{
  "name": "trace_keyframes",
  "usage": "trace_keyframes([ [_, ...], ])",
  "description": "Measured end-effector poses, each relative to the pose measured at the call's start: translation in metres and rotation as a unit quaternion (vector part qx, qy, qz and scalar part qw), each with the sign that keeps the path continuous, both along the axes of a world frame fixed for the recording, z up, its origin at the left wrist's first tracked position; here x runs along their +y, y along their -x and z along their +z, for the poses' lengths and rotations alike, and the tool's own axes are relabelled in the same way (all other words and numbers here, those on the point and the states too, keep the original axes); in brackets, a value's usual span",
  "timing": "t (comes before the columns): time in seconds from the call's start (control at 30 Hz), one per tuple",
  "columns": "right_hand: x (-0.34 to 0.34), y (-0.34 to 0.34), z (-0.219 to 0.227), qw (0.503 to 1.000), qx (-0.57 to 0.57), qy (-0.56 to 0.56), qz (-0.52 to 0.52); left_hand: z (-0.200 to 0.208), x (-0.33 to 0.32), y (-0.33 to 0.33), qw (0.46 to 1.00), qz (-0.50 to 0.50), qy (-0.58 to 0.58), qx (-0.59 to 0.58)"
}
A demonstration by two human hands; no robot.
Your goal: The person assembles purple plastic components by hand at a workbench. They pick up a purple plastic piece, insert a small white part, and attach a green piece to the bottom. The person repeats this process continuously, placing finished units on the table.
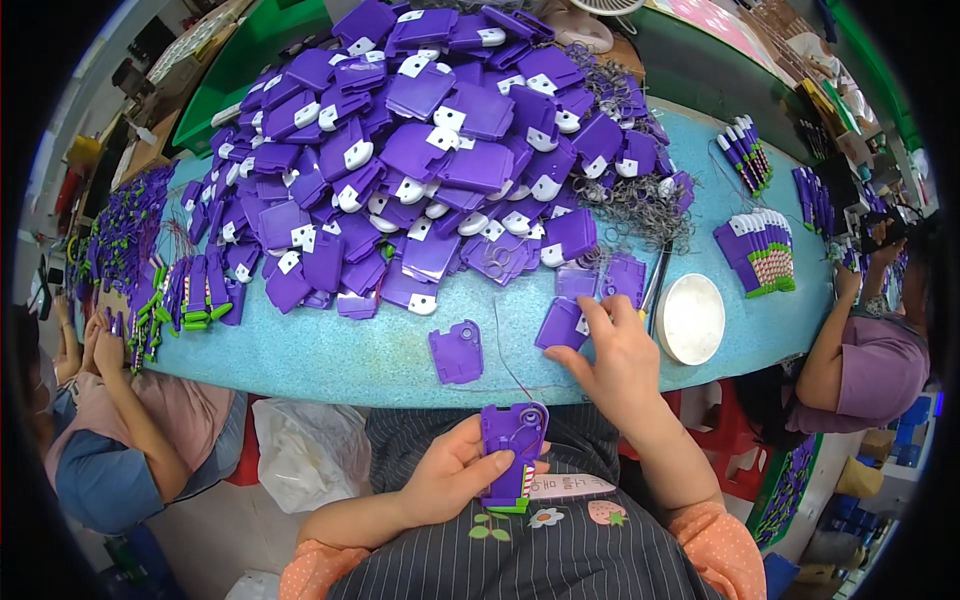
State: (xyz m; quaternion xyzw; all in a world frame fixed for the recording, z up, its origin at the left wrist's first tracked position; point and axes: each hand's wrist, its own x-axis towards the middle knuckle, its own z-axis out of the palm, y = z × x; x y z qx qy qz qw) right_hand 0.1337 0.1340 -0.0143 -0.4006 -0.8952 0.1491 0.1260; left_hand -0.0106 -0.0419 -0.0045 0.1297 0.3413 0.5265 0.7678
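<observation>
My left hand (455, 475) holds a purple plastic casing half (503, 437) upright above my lap. This casing has a round ring-like part near its top, a green end at the bottom and a striped strip along one side. A thin dark wire (515, 378) rises from it onto the table. My right hand (622, 357) grips a purple casing with a white corner (558, 325), thumb at its lower edge and fingers over its right side. Just behind lie more purple casings (625, 278). Between the hands, a loose purple casing half (456, 352) rests on the blue table.
A large heap of purple-and-white casings (420, 150) covers the table's middle, with tangled grey wire springs (645, 212) at its right. A white round dish (691, 319) stands near my right hand. Purple-green assemblies (757, 252) lie farther right. People sit at both sides.
</observation>
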Motion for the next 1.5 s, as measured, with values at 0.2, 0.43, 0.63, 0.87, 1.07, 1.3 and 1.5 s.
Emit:
trace_keyframes([
  [0.2,-0.012,-0.027,-0.007,0.977,0.099,0.187,-0.011,-0.012,-0.002,-0.004,0.999,-0.005,0.017,0.039],
  [0.43,-0.043,-0.032,0.021,0.813,0.295,0.496,0.076,-0.01,0.005,-0.011,0.997,-0.038,-0.015,0.068],
  [0.63,-0.047,-0.026,0.01,0.758,0.296,0.579,0.057,-0.007,0.003,-0.017,0.994,-0.039,-0.008,0.105],
  [0.87,-0.059,-0.025,0.01,0.763,0.313,0.566,0.013,-0.011,-0.001,-0.022,0.976,-0.006,-0.05,0.212],
  [1.07,-0.065,-0.021,0.009,0.638,0.428,0.636,-0.077,0.002,0.006,-0.015,0.946,0.001,-0.091,0.312],
  [1.3,-0.065,-0.019,-0.001,0.479,0.435,0.758,-0.084,-0.016,-0.002,-0.013,0.954,0.016,-0.112,0.279],
  [1.5,-0.063,-0.018,0.007,0.671,0.379,0.637,0.002,-0.012,0.004,-0.003,0.95,-0.024,-0.129,0.285],
])
